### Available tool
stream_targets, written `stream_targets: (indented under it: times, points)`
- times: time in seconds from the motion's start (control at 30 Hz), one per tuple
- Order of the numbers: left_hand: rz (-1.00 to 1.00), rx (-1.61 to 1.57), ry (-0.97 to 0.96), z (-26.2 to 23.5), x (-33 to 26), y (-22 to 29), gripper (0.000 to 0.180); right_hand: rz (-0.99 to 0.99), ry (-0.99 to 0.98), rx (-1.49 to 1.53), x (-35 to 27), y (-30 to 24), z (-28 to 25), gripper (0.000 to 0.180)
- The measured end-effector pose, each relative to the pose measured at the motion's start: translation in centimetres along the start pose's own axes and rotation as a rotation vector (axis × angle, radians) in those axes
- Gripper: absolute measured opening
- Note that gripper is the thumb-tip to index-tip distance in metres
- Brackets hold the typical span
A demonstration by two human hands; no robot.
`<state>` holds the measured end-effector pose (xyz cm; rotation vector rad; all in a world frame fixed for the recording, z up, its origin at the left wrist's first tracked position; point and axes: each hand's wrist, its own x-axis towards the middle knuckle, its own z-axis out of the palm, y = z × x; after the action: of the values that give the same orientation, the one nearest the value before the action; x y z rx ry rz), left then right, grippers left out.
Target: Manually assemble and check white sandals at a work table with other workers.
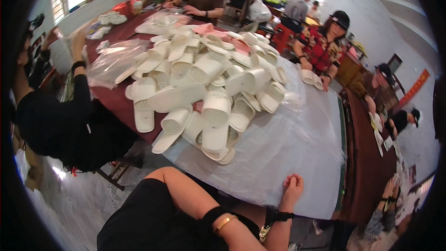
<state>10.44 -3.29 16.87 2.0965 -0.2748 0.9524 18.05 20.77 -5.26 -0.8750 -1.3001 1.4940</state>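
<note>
My right hand (292, 187) is raised over the near right part of the table covering, fingers curled closed, with nothing visible in them. A black band and a watch (264, 233) are on that wrist. My left arm bends across the lower edge, with a black band and a gold bracelet (225, 223); the left hand (246, 241) is mostly cut off and its fingers are hidden. Beyond my hands lies a big heap of white slide slippers (216, 111), tumbled at all angles. A few pink slippers (240, 46) show toward its back.
Bluish-white sheeting (297, 144) covers the near table; dark red cloth (118, 111) shows left. Clear plastic bags (116, 60) lie beside the heap. A person in black (55, 116) sits at left; across the table, another person (320, 46) handles white slippers (311, 79).
</note>
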Motion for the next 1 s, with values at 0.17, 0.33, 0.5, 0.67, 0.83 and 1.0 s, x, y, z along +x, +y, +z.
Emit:
stream_targets:
  times: [0.17, 0.33, 0.5, 0.67, 0.83, 1.0]
  points:
    - [0.02, 0.225, 0.152, 1.7, 1.6, -1.2, 0.034, 0.038, -0.05, -0.066, 1.4, 2.0, 0.2, 0.012]
    - [-0.044, 0.365, 0.253, 2.6, 4.8, -2.2, 0.029, 0.058, -0.078, 0.017, 1.5, 2.2, 0.8, 0.012]
    - [0.193, 0.141, 0.304, 4.3, 5.2, -3.4, 0.016, 0.069, -0.082, -0.011, 0.6, 1.3, -0.2, 0.012]
    - [-0.011, 0.321, 0.233, 2.4, 5.2, -1.6, 0.017, 0.079, -0.09, -0.003, 0.5, 1.5, 0.3, 0.012]
    - [-0.143, 0.459, 0.365, 1.6, 5.6, -1.6, 0.017, 0.038, -0.065, -0.038, 0.6, 1.5, 0.4, 0.011]
    - [-0.273, 0.613, 0.517, 1.9, 5.3, -2.3, 0.017, 0.018, -0.078, -0.112, 0.6, 1.1, 0.5, 0.011]
